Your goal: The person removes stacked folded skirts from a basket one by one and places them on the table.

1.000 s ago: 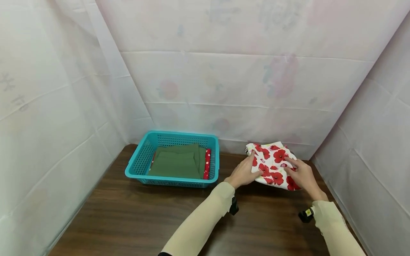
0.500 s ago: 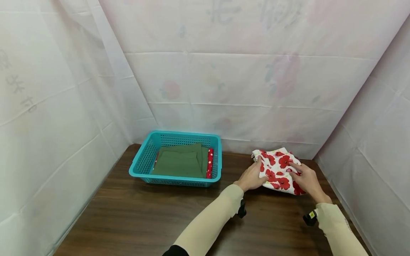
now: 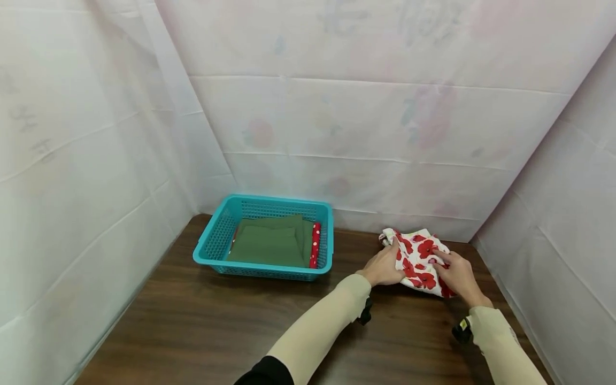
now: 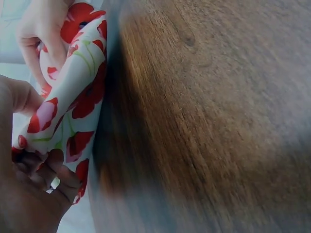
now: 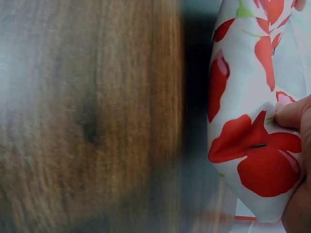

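Desk [image 3: 216,331]: left hand [image 3: 384,266] grips, right hand [image 3: 457,274] pinches, one white cloth with red flowers [image 3: 425,249], bunched near the far right corner. Blue basket [image 3: 263,269] toward the far left corner, containing folded green cloth [image 3: 269,246] and red dotted cloth [image 3: 315,246]. Pale sheet [image 3: 308,117] beyond the far edge: characters too faint to read

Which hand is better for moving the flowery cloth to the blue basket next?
Probably the left hand: it holds the flowery cloth on the side nearer the blue basket. The right hand holds the far side, so it would likely reach across the left.
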A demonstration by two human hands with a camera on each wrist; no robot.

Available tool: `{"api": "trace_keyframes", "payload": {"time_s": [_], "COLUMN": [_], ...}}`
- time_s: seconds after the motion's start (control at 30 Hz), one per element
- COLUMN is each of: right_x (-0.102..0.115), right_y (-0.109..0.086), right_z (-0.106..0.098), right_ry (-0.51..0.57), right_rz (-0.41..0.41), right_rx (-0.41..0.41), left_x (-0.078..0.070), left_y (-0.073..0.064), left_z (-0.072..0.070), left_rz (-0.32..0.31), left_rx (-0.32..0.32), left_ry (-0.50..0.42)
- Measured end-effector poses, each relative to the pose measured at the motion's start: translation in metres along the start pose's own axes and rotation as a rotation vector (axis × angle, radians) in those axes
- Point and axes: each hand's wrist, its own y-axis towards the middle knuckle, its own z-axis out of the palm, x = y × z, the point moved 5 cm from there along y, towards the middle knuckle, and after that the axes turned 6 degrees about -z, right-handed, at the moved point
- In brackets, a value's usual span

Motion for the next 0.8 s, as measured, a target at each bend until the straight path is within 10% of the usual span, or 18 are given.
{"api": "trace_keyframes", "payload": {"time_s": [0.47, 0.8], "right_x": [-0.021, -0.033], "right_y": [-0.008, -0.012], "right_z": [0.000, 0.010], "right_ry": [-0.029, -0.011], "right_rz": [0.103, 0.201], "right_rx": [0.009, 0.191], "left_x": [-0.004, -0.003], "left_y": [0.001, 0.000], "left_z": [0.011, 0.026], "left_rz": [-0.057, -0.081], "left_rx": [0.101, 0.139], "left_ry": [0.147, 0.223]}}
